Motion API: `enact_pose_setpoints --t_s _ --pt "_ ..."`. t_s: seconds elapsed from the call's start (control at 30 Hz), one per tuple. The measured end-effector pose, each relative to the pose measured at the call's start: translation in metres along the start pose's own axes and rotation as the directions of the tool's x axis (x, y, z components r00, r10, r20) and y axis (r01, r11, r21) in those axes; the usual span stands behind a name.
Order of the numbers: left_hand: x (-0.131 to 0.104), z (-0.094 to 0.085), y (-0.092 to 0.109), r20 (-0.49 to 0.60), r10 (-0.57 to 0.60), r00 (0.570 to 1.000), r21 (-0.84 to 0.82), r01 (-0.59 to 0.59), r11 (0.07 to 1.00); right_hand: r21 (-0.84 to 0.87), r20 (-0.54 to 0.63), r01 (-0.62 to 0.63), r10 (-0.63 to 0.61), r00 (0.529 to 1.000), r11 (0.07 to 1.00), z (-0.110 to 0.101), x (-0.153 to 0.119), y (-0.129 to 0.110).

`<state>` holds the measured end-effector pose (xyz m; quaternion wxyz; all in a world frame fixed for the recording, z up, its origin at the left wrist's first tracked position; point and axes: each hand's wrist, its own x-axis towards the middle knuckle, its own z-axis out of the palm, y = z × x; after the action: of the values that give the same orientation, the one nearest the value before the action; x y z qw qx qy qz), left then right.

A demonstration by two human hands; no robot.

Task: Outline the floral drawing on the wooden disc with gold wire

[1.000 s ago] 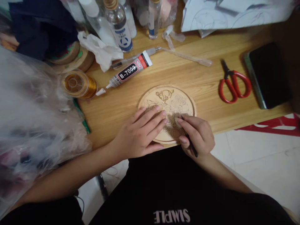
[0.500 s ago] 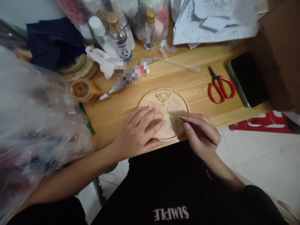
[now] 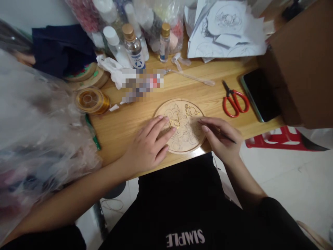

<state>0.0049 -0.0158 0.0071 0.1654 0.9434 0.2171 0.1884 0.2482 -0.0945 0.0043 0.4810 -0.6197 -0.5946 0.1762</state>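
Observation:
A round, pale wooden board (image 3: 186, 144) lies near the table's front edge, with fine line drawings on its face. Gold wire shaped into an outline (image 3: 191, 110) sits at its upper right, and a gold wire swirl (image 3: 174, 124) is left of the middle. My left hand (image 3: 149, 144) rests over the board's left side with fingers stretched, fingertips beside the swirl. At the right edge, my right hand (image 3: 225, 137) pinches a slim dark tool (image 3: 230, 139), whose back end sticks out past the palm. Its tip is hidden or too small to make out.
Red-handled scissors or snips (image 3: 235, 102) and a phone (image 3: 260, 93) lie to the right, near a cardboard box (image 3: 304, 66). A spool of gold wire (image 3: 92, 100) and a plastic bag (image 3: 47, 139) are left. Bottles (image 3: 135, 52), a pipette (image 3: 195, 77) and drawings (image 3: 229, 38) stand or lie behind.
The board has turned clockwise, carrying the gold wire outline from the top to the upper right. My left hand's fingers have drawn back slightly left. The whole view has shifted a little.

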Motion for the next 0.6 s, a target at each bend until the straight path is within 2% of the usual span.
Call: enact_pose_setpoints --t_s 0.1,0.27,0.37,0.47,0.6 --pt "-0.0001 -0.0012 0.0002 -0.018 -0.007 1.0 0.009 0.007 1.0 -0.007 0.005 0.009 -0.009 1.0 1.0 0.0023 0.0008 0.0026" --pt "-0.0035 -0.0027 0.0006 -0.123 0.007 0.992 0.098 0.005 0.995 0.051 0.029 0.062 -0.064 0.998 0.997 0.0035 -0.0043 0.0034" --pt "-0.0045 -0.002 -0.0004 -0.134 0.027 0.991 0.15 -0.007 0.989 0.062 0.032 0.089 -0.091 0.995 0.994 0.004 -0.0035 0.0047" --pt "-0.0031 -0.0009 -0.0021 -0.095 0.035 0.995 0.141 -0.021 0.99 0.053 0.03 0.084 -0.085 0.996 0.995 0.0046 -0.0024 0.0055" --pt "0.0004 -0.0023 -0.0041 0.04 0.065 0.997 0.106 -0.068 0.992 0.029 0.029 0.112 -0.112 0.993 0.993 0.0048 -0.001 0.0053"
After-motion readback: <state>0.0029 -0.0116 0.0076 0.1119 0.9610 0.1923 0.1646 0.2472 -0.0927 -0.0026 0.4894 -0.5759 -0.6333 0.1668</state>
